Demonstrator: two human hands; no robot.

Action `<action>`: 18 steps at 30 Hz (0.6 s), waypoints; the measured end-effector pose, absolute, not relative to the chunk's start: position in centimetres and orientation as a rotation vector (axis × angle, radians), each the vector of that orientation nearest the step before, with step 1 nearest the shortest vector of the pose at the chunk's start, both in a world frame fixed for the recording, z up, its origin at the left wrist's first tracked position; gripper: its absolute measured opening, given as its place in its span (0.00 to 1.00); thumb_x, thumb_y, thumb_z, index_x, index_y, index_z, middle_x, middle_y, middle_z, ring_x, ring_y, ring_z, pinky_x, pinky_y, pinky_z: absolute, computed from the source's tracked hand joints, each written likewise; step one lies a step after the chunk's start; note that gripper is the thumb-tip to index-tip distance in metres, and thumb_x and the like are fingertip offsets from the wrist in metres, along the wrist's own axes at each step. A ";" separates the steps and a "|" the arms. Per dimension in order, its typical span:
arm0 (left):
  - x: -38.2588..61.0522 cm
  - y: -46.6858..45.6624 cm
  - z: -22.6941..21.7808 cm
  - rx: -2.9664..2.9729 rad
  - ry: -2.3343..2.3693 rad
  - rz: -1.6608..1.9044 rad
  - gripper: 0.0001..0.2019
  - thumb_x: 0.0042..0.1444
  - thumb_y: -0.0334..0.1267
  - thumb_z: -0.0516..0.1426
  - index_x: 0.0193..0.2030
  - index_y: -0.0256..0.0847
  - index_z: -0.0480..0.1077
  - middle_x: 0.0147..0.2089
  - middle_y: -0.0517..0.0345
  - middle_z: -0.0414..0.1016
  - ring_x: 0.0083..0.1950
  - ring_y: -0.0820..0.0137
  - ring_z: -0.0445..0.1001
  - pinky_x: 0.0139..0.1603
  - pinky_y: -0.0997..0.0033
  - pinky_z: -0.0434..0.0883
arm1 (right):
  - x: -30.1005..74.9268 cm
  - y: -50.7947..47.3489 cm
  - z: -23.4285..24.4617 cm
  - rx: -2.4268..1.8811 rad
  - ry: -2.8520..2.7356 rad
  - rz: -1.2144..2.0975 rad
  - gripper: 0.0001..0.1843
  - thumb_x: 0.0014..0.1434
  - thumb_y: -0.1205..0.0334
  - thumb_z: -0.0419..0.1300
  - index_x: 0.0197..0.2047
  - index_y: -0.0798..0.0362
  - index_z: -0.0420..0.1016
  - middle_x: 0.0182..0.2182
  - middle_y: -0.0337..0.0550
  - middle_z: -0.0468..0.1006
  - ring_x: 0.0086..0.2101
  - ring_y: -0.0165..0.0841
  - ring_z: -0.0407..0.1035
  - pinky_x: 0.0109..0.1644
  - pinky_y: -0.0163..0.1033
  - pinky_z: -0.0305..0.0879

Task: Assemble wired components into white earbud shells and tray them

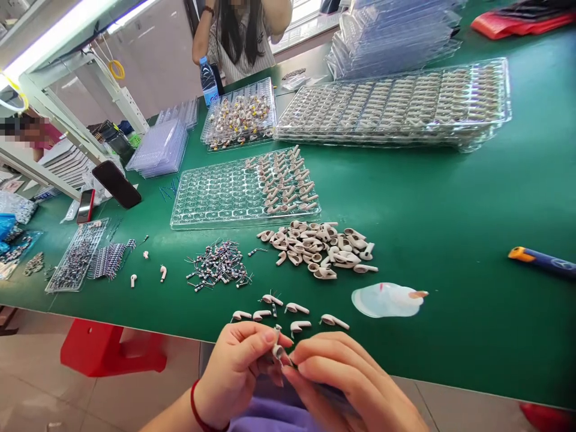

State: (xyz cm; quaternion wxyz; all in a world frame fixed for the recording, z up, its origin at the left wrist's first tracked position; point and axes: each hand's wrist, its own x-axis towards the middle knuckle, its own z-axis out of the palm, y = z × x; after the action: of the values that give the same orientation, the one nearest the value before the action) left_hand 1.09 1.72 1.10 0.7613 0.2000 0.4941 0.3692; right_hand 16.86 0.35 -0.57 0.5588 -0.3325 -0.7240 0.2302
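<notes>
My left hand [238, 366], with a red cord round its wrist, pinches a small white earbud shell [278, 352] at the table's front edge. My right hand [348, 372] has its fingertips closed together right beside the shell, at thin wires; what exactly they grip is too small to make out. Just beyond my hands lie several earbud shells [297, 308] with wires sticking out. A heap of earbud shells [315, 246] lies farther back. To its left is a pile of small wired components [220, 264].
A clear tray [216, 198], partly filled with shells, stands mid-table. Behind are filled trays [391, 108] and a bottle [207, 81]. A translucent pad [382, 300] and a blue-orange cutter [540, 261] lie right, phones [116, 183] left. Another person [243, 36] sits opposite.
</notes>
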 end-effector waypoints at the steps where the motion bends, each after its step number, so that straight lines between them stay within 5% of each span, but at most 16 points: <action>1: 1.1 1.7 1.1 0.436 1.069 0.811 0.18 0.40 0.48 0.71 0.27 0.32 0.80 0.22 0.56 0.74 0.21 0.78 0.69 0.23 0.81 0.67 | 16.6 0.3 -0.7 -0.788 -1.706 0.512 0.14 0.57 0.79 0.57 0.43 0.53 0.67 0.33 0.44 0.77 0.33 0.31 0.72 0.37 0.36 0.74; 9: 1.2 1.5 1.0 0.516 1.012 0.813 0.18 0.45 0.47 0.69 0.23 0.32 0.74 0.22 0.60 0.69 0.21 0.79 0.65 0.24 0.80 0.62 | 16.0 0.4 -1.5 -0.768 -1.754 0.384 0.14 0.58 0.80 0.56 0.44 0.53 0.68 0.33 0.45 0.80 0.32 0.30 0.73 0.36 0.36 0.74; 18: 1.1 1.5 0.9 0.637 1.011 0.803 0.21 0.46 0.49 0.68 0.20 0.35 0.67 0.19 0.63 0.64 0.21 0.79 0.62 0.24 0.78 0.60 | 17.2 0.3 -0.5 -0.797 -1.712 0.866 0.14 0.59 0.77 0.53 0.43 0.49 0.62 0.28 0.38 0.72 0.27 0.29 0.69 0.30 0.32 0.72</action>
State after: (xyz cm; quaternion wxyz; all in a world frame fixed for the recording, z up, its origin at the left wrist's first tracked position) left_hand 1.09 1.48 0.91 0.7520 0.2919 0.4628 0.3676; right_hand 17.21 0.33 -0.52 0.5074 -0.3308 -0.7101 0.3590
